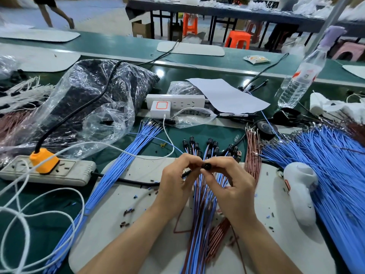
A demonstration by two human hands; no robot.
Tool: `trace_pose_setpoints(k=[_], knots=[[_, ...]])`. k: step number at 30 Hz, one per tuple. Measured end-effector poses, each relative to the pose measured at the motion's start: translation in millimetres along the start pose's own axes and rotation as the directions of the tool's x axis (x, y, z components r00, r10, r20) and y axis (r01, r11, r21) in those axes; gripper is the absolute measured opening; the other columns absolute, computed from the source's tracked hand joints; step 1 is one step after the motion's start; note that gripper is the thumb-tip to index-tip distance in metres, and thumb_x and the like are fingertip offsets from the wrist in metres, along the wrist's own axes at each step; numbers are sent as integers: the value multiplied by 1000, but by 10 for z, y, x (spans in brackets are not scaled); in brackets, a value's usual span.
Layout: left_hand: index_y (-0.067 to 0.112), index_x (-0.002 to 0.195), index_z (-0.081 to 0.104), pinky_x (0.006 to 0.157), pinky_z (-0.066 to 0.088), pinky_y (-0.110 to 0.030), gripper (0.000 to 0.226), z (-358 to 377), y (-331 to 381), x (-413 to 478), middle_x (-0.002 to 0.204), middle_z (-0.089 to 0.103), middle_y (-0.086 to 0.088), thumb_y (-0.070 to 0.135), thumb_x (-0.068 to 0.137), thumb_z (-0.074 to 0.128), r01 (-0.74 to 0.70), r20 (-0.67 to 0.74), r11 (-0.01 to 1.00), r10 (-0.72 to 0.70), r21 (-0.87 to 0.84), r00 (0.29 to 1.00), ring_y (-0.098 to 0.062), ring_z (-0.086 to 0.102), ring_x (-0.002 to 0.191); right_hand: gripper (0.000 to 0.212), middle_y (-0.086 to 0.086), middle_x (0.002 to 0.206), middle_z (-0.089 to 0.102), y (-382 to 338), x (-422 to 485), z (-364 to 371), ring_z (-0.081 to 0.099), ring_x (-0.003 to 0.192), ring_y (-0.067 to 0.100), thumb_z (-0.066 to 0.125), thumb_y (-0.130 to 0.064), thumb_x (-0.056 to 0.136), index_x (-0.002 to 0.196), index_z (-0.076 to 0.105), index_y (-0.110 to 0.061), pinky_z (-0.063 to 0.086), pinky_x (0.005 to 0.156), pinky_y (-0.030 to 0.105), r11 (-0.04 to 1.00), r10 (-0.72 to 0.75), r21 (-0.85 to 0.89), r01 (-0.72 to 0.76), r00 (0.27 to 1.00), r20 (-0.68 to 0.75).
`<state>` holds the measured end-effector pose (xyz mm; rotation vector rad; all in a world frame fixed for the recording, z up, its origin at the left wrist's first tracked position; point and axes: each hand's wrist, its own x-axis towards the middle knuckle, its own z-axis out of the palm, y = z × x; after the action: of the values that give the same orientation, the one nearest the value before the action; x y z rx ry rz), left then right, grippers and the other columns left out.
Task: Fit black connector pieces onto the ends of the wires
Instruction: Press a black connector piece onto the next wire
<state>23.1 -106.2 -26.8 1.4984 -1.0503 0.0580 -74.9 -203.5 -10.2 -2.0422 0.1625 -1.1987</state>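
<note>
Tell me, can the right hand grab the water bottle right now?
Probably not straight away. The right hand is busy pinching a black connector together with the left hand. The water bottle stands far off at the back right, beyond the blue wires.

Power strip (65,172): seen at the left edge, an orange plug (43,159) seated in it.
White strip (177,99): lying further back, a charger (160,108) plugged in.
Paper (227,95): spread just right of the white strip.
Bottle (302,76): clear, tilted, at the far right.
Plastic bag (94,99): crumpled, dark contents inside, at the left.
White cable (39,212): looped over the green table (217,62).
Stools (238,39): orange, spotted beyond the table.
Tape roll (266,129): black, near the paper.
</note>
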Motion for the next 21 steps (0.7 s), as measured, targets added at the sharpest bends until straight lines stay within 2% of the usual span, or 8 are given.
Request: trace_pose_setpoints(k=[10,14,21], knots=[[17,96,61,76,52,-22,17,24,26,9,89,64,11,4,85,59,23,0,1000,-23,-5,1000,-7,64,83,17,4,89,66,-3,6,-8,65,84,10,72,-5,77,93,69,1,53,78,22,1000,6,-4,-6,1000,17],[9,96,63,76,54,-27,13,27,17,4,89,66,6,3,86,59,28,2,1000,-28,-8,1000,-10,65,84,17,4,90,66,4,5,-6,64,85,11,72,-6,78,93,69,1,53,77,23,1000,0,-11,0,1000,15],[5,96,64,75,55,-37,10,24,-1,-18,88,68,-1,4,87,59,44,-3,998,-44,-36,999,-17,66,84,16,3,90,65,-3,4,12,63,84,8,71,-10,80,93,69,0,52,78,20,1000,1,-2,-1,1000,12]])
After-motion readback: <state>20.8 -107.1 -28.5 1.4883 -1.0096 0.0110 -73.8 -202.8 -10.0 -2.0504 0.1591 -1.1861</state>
